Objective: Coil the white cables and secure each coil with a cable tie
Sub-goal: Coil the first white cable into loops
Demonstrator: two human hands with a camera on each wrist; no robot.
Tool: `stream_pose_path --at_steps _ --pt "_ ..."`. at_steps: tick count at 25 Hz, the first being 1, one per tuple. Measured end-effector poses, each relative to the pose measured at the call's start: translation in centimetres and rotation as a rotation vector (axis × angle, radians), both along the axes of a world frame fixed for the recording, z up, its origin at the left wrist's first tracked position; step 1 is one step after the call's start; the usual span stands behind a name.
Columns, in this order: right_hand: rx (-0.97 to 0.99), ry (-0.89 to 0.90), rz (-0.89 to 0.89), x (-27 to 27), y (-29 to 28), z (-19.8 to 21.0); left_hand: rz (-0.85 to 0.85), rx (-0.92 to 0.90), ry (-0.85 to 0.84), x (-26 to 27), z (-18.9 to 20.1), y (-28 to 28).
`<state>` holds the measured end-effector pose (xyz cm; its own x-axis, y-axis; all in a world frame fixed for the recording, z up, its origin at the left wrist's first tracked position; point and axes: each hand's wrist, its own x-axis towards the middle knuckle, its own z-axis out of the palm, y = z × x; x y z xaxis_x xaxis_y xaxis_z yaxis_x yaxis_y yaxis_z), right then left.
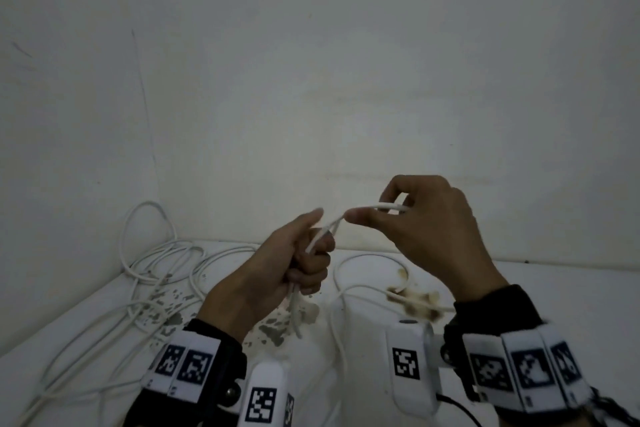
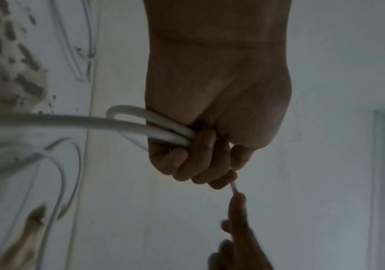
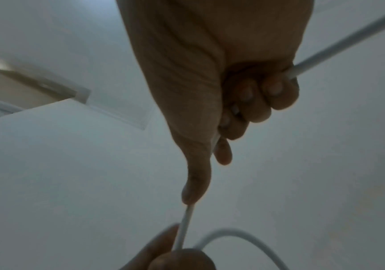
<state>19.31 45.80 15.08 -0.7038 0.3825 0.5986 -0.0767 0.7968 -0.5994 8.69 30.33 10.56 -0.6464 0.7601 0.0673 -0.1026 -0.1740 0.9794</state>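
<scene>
Head view: left hand (image 1: 277,267) raised above the desk (image 1: 519,291), fingers curled in a fist round several strands of the white cable (image 1: 322,234); strands leave the bottom of the fist and hang toward the desk; how many strands sit inside the fist is hidden; right hand (image 1: 429,229) just beside it, thumb and curled fingers pinching the same cable, a short span running between the two hands; loose cables (image 1: 152,263) sprawl on the desk at left and against the wall (image 1: 311,62), their ends cut off at the frame edge; another loop (image 1: 370,274) lies under the right hand beside brown stains (image 1: 415,302); marker-printed wristbands (image 1: 526,371) on both wrists, partly cropped.

Left wrist view: fist seen from below; fingers (image 2: 187,164) closed on a folded bend of cable (image 2: 140,126); a thin piece emerges past the knuckles to the other hand's fingertip (image 2: 237,202); background cables blurred, dim.

Right wrist view: thumb (image 3: 196,182) and fingers clamp the cable (image 3: 184,228); it exits upper right, cropped by the frame; the stretch within the palm is concealed; the left fist at the bottom edge is dark and indistinct.
</scene>
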Motion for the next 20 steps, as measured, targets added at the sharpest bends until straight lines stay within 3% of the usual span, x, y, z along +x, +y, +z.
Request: stream_pose_path --at_steps 3,7,11,15,20 --pt "-0.2 0.065 0.118 -1.1 0.8 -0.8 -0.013 0.113 -0.101 -0.1 0.3 0.3" --pt "-0.05 0.074 0.026 -1.7 2.2 -1.5 -0.078 0.28 -0.251 -0.7 1.0 0.9" --pt "-0.232 0.01 0.307 -1.8 3.3 -1.9 -0.11 0.405 -0.301 -1.8 1.2 0.9" --pt "-0.16 -0.016 0.249 -2.3 2.9 -2.4 -0.01 0.323 -0.277 -2.7 0.1 0.3" --pt "-0.401 0.213 0.035 -3.6 2.3 -2.7 -0.06 0.048 -0.098 -2.9 -0.5 0.9"
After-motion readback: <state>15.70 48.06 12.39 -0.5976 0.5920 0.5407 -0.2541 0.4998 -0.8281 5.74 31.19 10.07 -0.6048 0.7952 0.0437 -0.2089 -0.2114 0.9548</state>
